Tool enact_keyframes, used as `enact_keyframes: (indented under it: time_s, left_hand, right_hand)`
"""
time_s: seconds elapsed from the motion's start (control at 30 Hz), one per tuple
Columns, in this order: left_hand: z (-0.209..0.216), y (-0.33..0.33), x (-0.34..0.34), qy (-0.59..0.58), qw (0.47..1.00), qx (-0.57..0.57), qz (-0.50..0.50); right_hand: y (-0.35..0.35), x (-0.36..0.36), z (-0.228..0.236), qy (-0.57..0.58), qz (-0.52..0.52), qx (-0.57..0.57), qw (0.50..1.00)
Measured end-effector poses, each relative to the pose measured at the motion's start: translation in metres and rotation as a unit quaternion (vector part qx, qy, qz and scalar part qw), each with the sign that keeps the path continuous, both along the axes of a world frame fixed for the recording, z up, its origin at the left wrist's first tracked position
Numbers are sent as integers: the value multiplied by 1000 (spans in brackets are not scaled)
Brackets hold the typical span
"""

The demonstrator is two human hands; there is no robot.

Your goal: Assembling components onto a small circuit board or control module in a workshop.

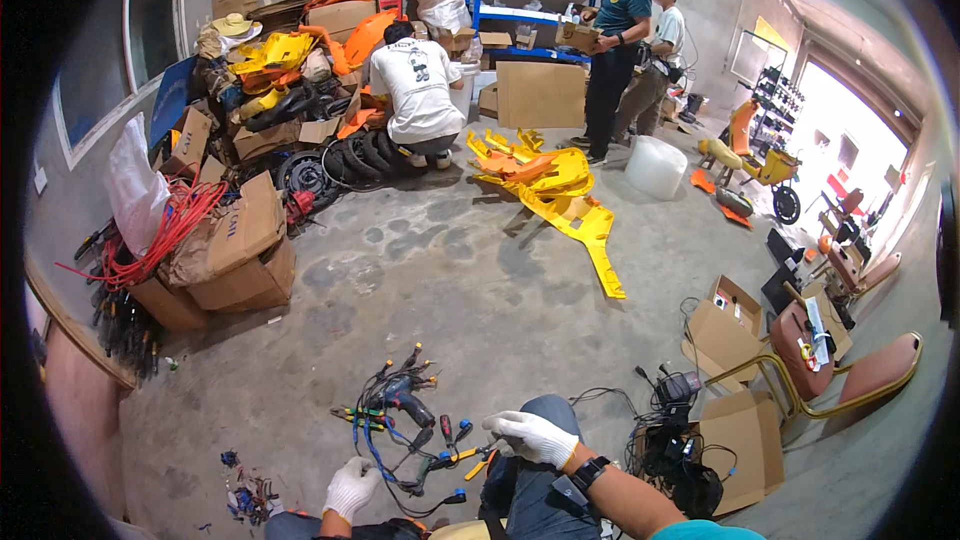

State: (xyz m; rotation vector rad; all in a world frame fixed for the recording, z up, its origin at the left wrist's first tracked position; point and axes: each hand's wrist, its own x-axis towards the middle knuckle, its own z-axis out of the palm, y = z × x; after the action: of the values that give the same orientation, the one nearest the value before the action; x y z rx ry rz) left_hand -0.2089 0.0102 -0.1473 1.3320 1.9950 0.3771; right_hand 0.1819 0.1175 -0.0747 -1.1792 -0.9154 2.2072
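My left hand (352,488), in a white knit glove, is low in the view with its fingers curled in; what it holds, if anything, is hidden. Above my right knee is my right hand (537,438), gloved too, its fingers bent together toward the left; I cannot make out anything in them. On the floor between and ahead of both hands lies a tangled wiring harness (375,455) with blue and black cables. A power drill (405,402) rests among these cables. Beside it lie a red-handled screwdriver (446,427) and a yellow-handled hand tool (478,468), nearest my right hand.
Small wire scraps (250,495) lie at lower left. At right are open cardboard boxes (750,440), black cables and adapters (680,440), and chairs (870,375). Yellow plastic panels (575,210) lie ahead. One person (420,90) crouches by piled parts; two others (620,50) stand behind.
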Motion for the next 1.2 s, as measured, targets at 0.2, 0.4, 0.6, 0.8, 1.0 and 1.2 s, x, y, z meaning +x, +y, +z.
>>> enact_keyframes:
  time_s: [0.2, 0.4, 0.6, 0.8, 1.0, 1.2]
  left_hand:
    - [-3, 0, 0, -4, 1000, -5, 3]
    - [8, 1, 3, -33, 997, -61, 25]
    - [12, 1, 6, -35, 997, -62, 27]
    - [2, -1, 1, -2, 1000, -22, -2]
    - [7, 0, 4, -25, 996, -77, 31]
    - [8, -1, 2, -29, 997, -69, 17]
  right_hand:
    - [1, 1, -12, 29, -12, -19, 999]
    - [0, -1, -11, 27, -10, -17, 999]
    - [0, 1, -14, 40, -16, -22, 999]
    - [1, -1, -11, 50, -24, -32, 998]
    - [1, 4, -23, 21, 4, -14, 1000]
    - [0, 2, -21, 21, 1, -7, 1000]
